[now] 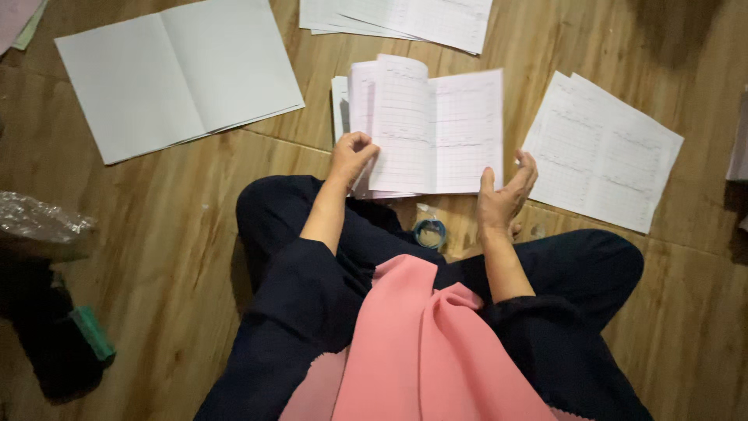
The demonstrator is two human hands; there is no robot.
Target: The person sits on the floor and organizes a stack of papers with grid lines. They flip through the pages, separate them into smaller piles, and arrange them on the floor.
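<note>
I see the left hand [352, 154] curled shut on the lower left page edge of the open ruled booklet [436, 129] lying on the wooden floor [179, 226], while the right hand [505, 193], fingers loosely apart, rests at its lower right corner.

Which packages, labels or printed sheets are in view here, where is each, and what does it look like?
Ruled booklet: centre floor, open, white with a printed grid, held by left hand and right hand.
Printed sheet: right, white, folded.
Blank cover: upper left, pale grey.
Sheet stack: top edge.
Plastic wrap: far left, crinkled.
</note>
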